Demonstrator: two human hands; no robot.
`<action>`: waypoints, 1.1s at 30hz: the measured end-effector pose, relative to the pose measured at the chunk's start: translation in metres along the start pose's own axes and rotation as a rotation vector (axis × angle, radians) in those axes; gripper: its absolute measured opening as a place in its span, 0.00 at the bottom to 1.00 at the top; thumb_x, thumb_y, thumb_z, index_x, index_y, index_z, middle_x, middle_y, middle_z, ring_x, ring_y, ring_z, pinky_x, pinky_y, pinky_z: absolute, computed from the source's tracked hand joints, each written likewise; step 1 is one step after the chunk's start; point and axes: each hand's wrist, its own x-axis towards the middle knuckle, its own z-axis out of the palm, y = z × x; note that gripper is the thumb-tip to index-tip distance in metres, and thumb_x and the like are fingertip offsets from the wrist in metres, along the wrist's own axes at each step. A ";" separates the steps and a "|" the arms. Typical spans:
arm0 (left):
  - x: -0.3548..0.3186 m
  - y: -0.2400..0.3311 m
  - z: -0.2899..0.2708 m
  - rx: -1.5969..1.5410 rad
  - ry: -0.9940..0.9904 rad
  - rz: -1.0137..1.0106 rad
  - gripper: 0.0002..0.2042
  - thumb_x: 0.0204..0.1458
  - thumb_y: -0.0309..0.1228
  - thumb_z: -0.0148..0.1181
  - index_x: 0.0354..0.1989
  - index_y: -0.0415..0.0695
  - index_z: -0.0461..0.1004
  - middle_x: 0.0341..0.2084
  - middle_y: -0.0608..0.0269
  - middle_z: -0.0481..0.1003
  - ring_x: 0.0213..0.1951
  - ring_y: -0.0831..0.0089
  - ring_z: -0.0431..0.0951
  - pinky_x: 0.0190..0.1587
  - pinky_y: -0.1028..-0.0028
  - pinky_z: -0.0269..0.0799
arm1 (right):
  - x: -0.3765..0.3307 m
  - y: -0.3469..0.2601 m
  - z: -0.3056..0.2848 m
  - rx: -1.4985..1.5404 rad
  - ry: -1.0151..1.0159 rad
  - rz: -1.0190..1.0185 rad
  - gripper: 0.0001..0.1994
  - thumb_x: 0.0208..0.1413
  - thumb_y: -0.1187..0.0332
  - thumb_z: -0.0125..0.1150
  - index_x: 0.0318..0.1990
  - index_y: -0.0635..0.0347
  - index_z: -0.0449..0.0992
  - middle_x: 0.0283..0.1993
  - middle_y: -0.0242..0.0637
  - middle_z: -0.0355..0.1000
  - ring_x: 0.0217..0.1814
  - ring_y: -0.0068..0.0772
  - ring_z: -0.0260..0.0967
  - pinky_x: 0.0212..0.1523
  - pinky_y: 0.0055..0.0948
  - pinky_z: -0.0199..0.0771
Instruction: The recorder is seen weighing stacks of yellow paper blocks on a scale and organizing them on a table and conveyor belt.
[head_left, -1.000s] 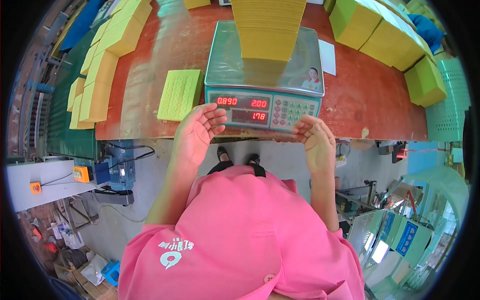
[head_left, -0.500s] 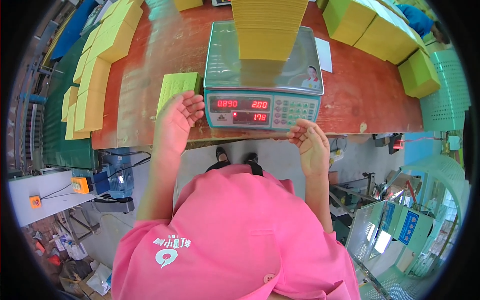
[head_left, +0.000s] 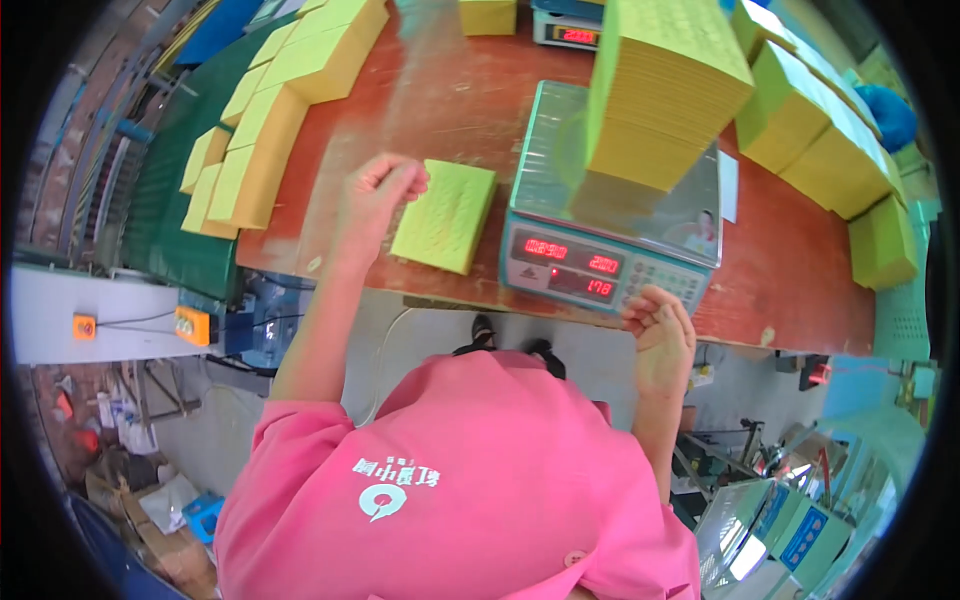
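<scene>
My left hand [head_left: 385,190] hovers over the far left corner of a low yellow-green stack of sheets [head_left: 445,218] on the table. Its fingers are curled together. Whether they pinch anything I cannot make out. To the right stands a teal weighing scale [head_left: 565,268] with red lit digits. A tall stack of yellow sheets [head_left: 640,120] rests on its metal plate. My right hand [head_left: 662,325] is just in front of the scale's keypad, holding nothing, its fingers loosely bent and apart.
Yellow stacks [head_left: 270,130] line the left side of the red table [head_left: 340,200], and more yellow stacks [head_left: 800,130] stand at the right. A second scale [head_left: 565,30] is at the back. Behind the right-hand stacks shows a person in blue [head_left: 888,115].
The view has turned left, so the table things appear further right. My left hand has gone from open fingers to curled ones at the low stack. My right hand stays near the keypad.
</scene>
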 end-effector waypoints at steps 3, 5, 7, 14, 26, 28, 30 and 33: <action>-0.018 -0.036 -0.029 0.372 -0.100 0.039 0.07 0.55 0.30 0.61 0.37 0.39 0.77 0.39 0.59 0.78 0.40 0.69 0.78 0.45 0.73 0.72 | 0.004 0.007 0.003 0.014 -0.021 0.055 0.14 0.64 0.69 0.48 0.50 0.69 0.74 0.40 0.41 0.74 0.41 0.36 0.73 0.44 0.32 0.73; -0.033 -0.046 -0.028 0.643 -0.176 0.142 0.08 0.52 0.28 0.63 0.38 0.39 0.76 0.42 0.58 0.77 0.44 0.66 0.77 0.46 0.71 0.73 | 0.008 0.013 0.007 0.007 -0.045 0.082 0.14 0.64 0.69 0.48 0.50 0.69 0.74 0.40 0.41 0.74 0.41 0.35 0.73 0.43 0.31 0.73; -0.045 -0.053 -0.021 0.810 -0.260 0.374 0.12 0.45 0.26 0.66 0.39 0.39 0.76 0.48 0.55 0.74 0.50 0.58 0.74 0.49 0.66 0.72 | 0.010 0.018 0.014 0.003 -0.066 0.106 0.14 0.64 0.69 0.48 0.49 0.69 0.74 0.40 0.41 0.74 0.41 0.34 0.73 0.43 0.31 0.73; -0.043 -0.063 -0.020 0.889 -0.315 0.461 0.14 0.40 0.29 0.69 0.36 0.42 0.76 0.47 0.56 0.72 0.50 0.55 0.72 0.51 0.61 0.70 | 0.017 0.025 0.044 -0.082 -0.168 0.160 0.13 0.64 0.71 0.47 0.49 0.68 0.75 0.40 0.40 0.76 0.42 0.33 0.75 0.45 0.30 0.74; -0.047 -0.070 -0.018 0.893 -0.302 0.619 0.05 0.45 0.24 0.64 0.29 0.39 0.75 0.46 0.57 0.75 0.47 0.57 0.75 0.48 0.62 0.72 | 0.004 0.050 0.067 -0.130 -0.223 0.333 0.11 0.65 0.73 0.48 0.48 0.67 0.75 0.42 0.38 0.76 0.42 0.29 0.74 0.45 0.26 0.73; -0.053 -0.066 -0.014 0.877 -0.265 0.652 0.05 0.44 0.25 0.63 0.26 0.40 0.73 0.41 0.58 0.75 0.45 0.59 0.75 0.46 0.64 0.73 | 0.004 0.054 0.072 -0.141 -0.234 0.347 0.11 0.65 0.73 0.48 0.48 0.67 0.76 0.42 0.38 0.76 0.42 0.29 0.74 0.45 0.26 0.73; -0.051 -0.063 -0.012 0.871 -0.273 0.679 0.05 0.44 0.25 0.63 0.26 0.40 0.73 0.41 0.58 0.75 0.45 0.59 0.75 0.45 0.64 0.73 | 0.004 0.057 0.077 -0.152 -0.250 0.365 0.11 0.65 0.73 0.48 0.48 0.67 0.76 0.41 0.38 0.76 0.42 0.28 0.74 0.45 0.26 0.73; -0.050 -0.068 -0.016 0.874 -0.302 0.702 0.05 0.44 0.25 0.64 0.26 0.40 0.73 0.42 0.58 0.75 0.45 0.59 0.76 0.45 0.64 0.73 | 0.001 0.060 0.084 -0.174 -0.271 0.375 0.11 0.65 0.73 0.48 0.49 0.67 0.76 0.41 0.37 0.76 0.42 0.28 0.74 0.45 0.25 0.73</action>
